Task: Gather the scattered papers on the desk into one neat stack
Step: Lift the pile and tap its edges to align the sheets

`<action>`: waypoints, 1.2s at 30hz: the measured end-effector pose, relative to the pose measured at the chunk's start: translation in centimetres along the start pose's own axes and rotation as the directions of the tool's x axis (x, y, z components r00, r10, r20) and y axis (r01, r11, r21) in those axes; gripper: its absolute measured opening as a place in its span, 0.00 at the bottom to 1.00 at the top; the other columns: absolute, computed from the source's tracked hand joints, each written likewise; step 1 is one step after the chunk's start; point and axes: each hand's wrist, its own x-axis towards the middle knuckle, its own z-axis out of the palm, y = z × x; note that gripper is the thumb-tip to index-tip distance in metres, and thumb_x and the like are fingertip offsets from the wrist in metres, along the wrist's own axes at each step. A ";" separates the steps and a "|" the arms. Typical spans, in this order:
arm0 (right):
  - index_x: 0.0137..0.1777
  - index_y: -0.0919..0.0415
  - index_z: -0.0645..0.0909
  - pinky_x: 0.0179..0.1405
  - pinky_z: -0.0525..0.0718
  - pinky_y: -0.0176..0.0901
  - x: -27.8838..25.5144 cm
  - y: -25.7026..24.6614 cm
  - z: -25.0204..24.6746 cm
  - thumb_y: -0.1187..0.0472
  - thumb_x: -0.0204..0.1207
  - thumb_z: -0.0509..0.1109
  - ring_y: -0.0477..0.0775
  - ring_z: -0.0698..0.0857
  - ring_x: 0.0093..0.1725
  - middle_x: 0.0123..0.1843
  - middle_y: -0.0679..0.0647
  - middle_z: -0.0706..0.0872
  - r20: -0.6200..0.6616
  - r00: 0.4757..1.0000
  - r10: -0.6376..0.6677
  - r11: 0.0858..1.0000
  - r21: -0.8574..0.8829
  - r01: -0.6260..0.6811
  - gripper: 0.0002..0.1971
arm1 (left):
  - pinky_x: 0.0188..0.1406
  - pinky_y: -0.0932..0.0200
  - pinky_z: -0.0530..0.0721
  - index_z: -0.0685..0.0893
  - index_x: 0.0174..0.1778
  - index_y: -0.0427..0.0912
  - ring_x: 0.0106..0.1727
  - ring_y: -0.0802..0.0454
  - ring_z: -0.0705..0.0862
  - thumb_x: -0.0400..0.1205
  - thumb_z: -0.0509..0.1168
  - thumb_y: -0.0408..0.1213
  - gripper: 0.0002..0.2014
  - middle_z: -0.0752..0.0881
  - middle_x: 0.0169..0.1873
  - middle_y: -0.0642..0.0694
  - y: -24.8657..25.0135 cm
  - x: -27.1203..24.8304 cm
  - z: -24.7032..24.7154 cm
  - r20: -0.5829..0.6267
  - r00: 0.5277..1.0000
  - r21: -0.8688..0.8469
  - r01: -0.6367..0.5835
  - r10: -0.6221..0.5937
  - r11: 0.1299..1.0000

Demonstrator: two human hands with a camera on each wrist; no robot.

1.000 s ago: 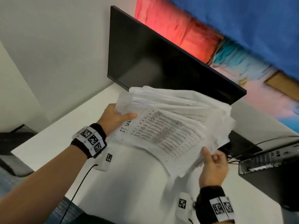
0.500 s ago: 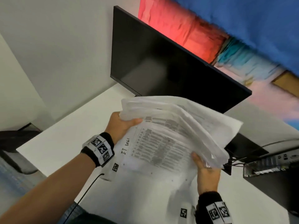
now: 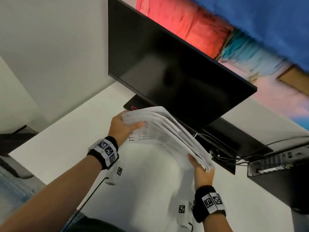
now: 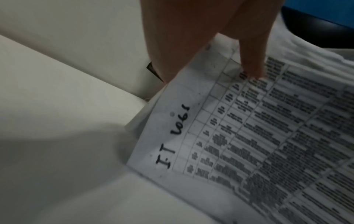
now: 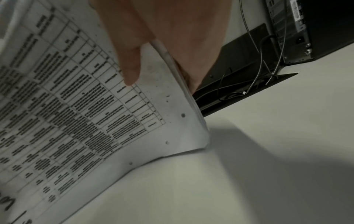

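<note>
Compared with a second ago, the papers [image 3: 167, 133], then fanned flat, are now tipped on edge above the desk [image 3: 55, 144] near its back edge, left hand [image 3: 120, 127] and right hand [image 3: 203, 173] gripping opposite ends, thumbs on the printed face, ready for squaring.

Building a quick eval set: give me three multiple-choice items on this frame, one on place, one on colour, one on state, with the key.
1. Where is the paper stack?
A. In front of the monitor
B. Under the desk
C. On a chair

2. Ink colour of "IT Logs"?
A. Red
B. Black
C. Green

3. How is the stack held?
A. Left hand alone
B. Lying untouched
C. Both hands, including the right hand

Key: 1 A, stack overlaps the monitor's lower edge. 2 B, dark handwriting in left wrist view. 3 C, each hand grips one end.
</note>
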 end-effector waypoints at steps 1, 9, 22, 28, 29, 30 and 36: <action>0.66 0.64 0.85 0.60 0.87 0.42 0.2 -0.4 -0.2 0.71 0.76 0.78 0.47 0.92 0.56 0.57 0.58 0.92 -0.017 1.000 0.005 1.000 0.006 -0.005 0.18 | 0.55 0.44 0.92 0.90 0.55 0.39 0.50 0.45 0.94 0.66 0.85 0.36 0.22 0.95 0.48 0.44 0.3 0.3 0.1 -0.013 1.000 0.003 -0.006 0.006 1.000; 0.64 0.62 0.85 0.40 0.88 0.28 0.4 0.3 -1.7 0.75 0.74 0.77 0.41 0.94 0.46 0.52 0.50 0.92 -0.022 0.999 0.026 0.999 0.028 -0.025 0.19 | 0.55 0.46 0.90 0.84 0.61 0.47 0.58 0.48 0.90 0.67 0.82 0.27 0.27 0.91 0.55 0.49 -0.6 1.3 -1.2 0.112 0.994 0.096 -0.004 -0.007 0.995; 0.77 0.58 0.74 0.63 0.88 0.40 0.2 -2.4 -0.9 0.68 0.73 0.82 0.48 0.89 0.63 0.64 0.50 0.87 -0.029 0.976 -0.215 0.975 -0.071 0.213 0.33 | 0.48 0.50 0.92 0.88 0.55 0.42 0.54 0.48 0.91 0.66 0.85 0.35 0.22 0.92 0.52 0.44 1.9 0.9 -0.7 0.060 0.990 0.066 -0.129 0.126 0.989; 0.86 0.47 0.61 0.66 0.76 0.23 -0.3 -5.1 -0.5 0.71 0.76 0.78 0.38 0.81 0.67 0.72 0.52 0.79 0.102 0.838 -0.537 0.787 -0.299 0.540 0.44 | 0.52 0.43 0.92 0.83 0.59 0.46 0.55 0.45 0.91 0.61 0.87 0.38 0.31 0.91 0.55 0.44 1.0 1.6 -2.1 0.088 0.995 0.101 -0.065 0.056 0.993; 0.85 0.49 0.63 0.70 0.76 0.27 -0.2 -5.4 -0.4 0.70 0.77 0.77 0.45 0.80 0.71 0.74 0.55 0.78 0.169 0.791 -0.588 0.705 -0.373 0.604 0.41 | 0.54 0.43 0.91 0.83 0.59 0.47 0.56 0.45 0.91 0.61 0.87 0.37 0.32 0.91 0.55 0.44 0.9 1.6 -2.1 0.100 0.994 0.096 -0.044 0.034 0.994; 0.84 0.51 0.68 0.73 0.76 0.33 -0.1 -5.7 -0.4 0.68 0.78 0.77 0.50 0.78 0.72 0.75 0.57 0.77 0.241 0.748 -0.618 0.626 -0.425 0.654 0.37 | 0.55 0.44 0.91 0.84 0.60 0.48 0.57 0.46 0.91 0.61 0.87 0.35 0.32 0.92 0.55 0.45 0.8 1.6 -2.2 0.115 0.993 0.083 -0.021 0.012 0.996; 0.69 0.58 0.83 0.62 0.85 0.39 0.4 -4.4 -1.4 0.49 0.76 0.77 0.40 0.80 0.67 0.70 0.51 0.79 0.200 0.799 -0.567 0.626 -0.525 0.576 0.24 | 0.48 0.52 0.91 0.87 0.63 0.43 0.53 0.50 0.93 0.58 0.87 0.41 0.35 0.94 0.52 0.46 0.1 1.5 -2.1 0.146 0.988 0.073 0.043 -0.053 0.996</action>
